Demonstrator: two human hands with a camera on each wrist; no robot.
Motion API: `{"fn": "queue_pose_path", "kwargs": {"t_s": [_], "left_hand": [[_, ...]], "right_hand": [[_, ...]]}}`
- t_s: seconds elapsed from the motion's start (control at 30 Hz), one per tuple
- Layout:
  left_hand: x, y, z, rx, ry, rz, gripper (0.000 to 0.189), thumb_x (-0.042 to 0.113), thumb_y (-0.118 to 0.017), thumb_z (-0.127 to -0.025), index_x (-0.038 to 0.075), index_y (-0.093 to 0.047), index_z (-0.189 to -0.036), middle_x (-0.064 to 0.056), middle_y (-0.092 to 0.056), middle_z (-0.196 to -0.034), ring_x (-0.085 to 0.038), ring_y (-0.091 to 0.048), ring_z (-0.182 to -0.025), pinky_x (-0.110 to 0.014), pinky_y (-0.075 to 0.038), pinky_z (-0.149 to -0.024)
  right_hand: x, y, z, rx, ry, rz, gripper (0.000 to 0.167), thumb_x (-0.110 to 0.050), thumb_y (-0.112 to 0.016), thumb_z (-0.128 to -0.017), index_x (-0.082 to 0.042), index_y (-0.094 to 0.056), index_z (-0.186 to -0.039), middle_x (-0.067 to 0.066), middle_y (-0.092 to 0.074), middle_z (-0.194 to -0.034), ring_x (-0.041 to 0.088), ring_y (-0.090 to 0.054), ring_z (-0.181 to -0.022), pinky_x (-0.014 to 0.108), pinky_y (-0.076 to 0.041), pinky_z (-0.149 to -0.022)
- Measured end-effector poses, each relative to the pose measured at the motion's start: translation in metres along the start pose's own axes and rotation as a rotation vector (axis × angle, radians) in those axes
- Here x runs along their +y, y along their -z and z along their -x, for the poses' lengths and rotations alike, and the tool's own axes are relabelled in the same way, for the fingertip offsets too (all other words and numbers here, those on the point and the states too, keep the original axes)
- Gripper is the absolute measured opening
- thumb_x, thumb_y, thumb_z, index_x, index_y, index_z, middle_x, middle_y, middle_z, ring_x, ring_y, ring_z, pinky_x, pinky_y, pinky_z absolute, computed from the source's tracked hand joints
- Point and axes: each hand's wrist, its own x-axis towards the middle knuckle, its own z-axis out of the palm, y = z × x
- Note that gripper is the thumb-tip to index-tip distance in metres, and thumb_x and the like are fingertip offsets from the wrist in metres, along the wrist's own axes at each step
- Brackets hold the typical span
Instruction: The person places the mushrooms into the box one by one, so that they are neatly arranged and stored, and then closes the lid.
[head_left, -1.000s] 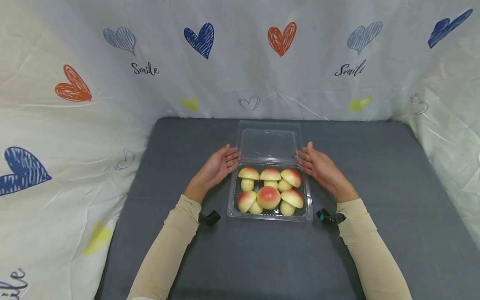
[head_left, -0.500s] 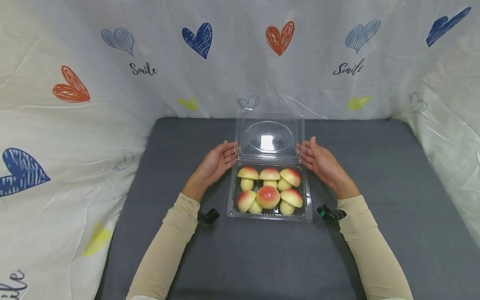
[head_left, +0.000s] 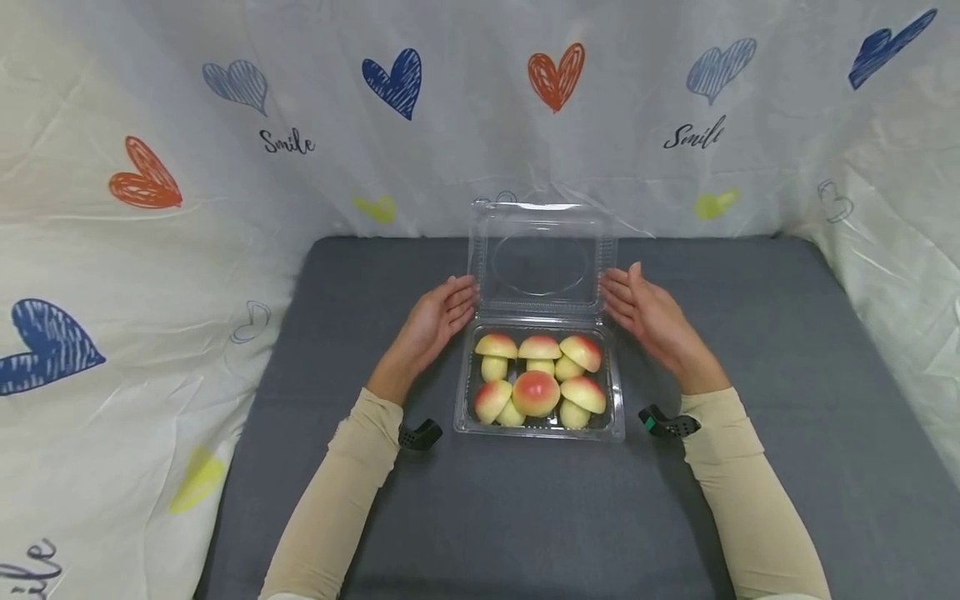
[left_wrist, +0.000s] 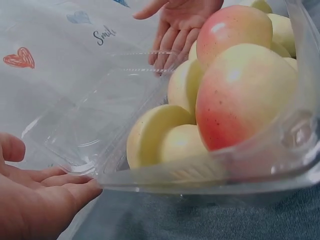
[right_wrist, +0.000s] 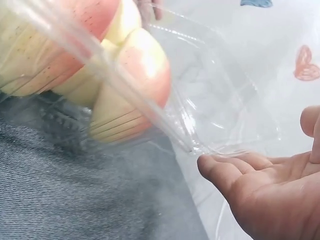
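A clear plastic clamshell box [head_left: 540, 433] stands on the table with several yellow-and-red toy mushrooms [head_left: 537, 394] in its base. Its transparent lid [head_left: 540, 258] is hinged at the far side and tilts up and back. At the lid's left side is my left hand [head_left: 435, 321], fingers straight with the palm turned inward. My right hand [head_left: 648, 317] mirrors it at the lid's right side, thumb raised. In the left wrist view, the left fingertips [left_wrist: 90, 187] are right at the box's hinge corner. The right wrist view has the right fingertips [right_wrist: 212, 165] at the opposite corner.
A dark grey cloth [head_left: 540, 517] covers the table. Behind and beside it hangs a white curtain [head_left: 465, 125] printed with hearts and the word "Smile". Black bands [head_left: 420, 435] sit at both wrists, over beige sleeves [head_left: 337, 492].
The lid has swung up from lying back to a steeper tilt, its far edge rising against the curtain. Both hands have moved slightly up and away from me with it. The mushrooms have stayed put.
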Motion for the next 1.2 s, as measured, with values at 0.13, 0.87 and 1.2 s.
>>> {"fn": "queue_pose_path", "kwargs": {"t_s": [0.13, 0.87, 1.2], "left_hand": [[0.003, -0.003, 0.001, 0.004, -0.015, -0.012, 0.059, 0.033, -0.029, -0.118, -0.003, -0.029, -0.165, -0.024, -0.031, -0.17, -0.031, -0.031, -0.158, -0.041, -0.026, -0.127], [0.021, -0.02, 0.016, 0.073, -0.168, -0.215, 0.054, 0.031, -0.031, -0.118, 0.007, -0.036, -0.165, -0.011, -0.038, -0.169, -0.021, -0.034, -0.157, -0.037, -0.025, -0.128], [0.028, -0.025, 0.026, 0.064, -0.241, -0.263, 0.058, 0.039, -0.033, -0.116, 0.009, -0.034, -0.166, -0.009, -0.037, -0.17, -0.019, -0.033, -0.157, -0.037, -0.024, -0.128]], "right_hand": [[-0.006, -0.001, 0.002, 0.007, 0.013, 0.012, 0.087, -0.059, -0.024, -0.11, 0.005, -0.013, -0.167, 0.026, -0.018, -0.173, 0.038, -0.018, -0.16, 0.045, -0.021, -0.127], [-0.029, -0.014, 0.021, 0.058, 0.129, 0.085, 0.084, -0.06, -0.028, -0.109, 0.001, -0.024, -0.167, 0.023, -0.024, -0.172, 0.034, -0.022, -0.16, 0.036, -0.027, -0.125], [-0.034, -0.021, 0.029, 0.082, 0.178, 0.041, 0.08, -0.056, -0.027, -0.111, 0.002, -0.026, -0.166, 0.023, -0.023, -0.172, 0.032, -0.021, -0.161, 0.036, -0.025, -0.126]]}}
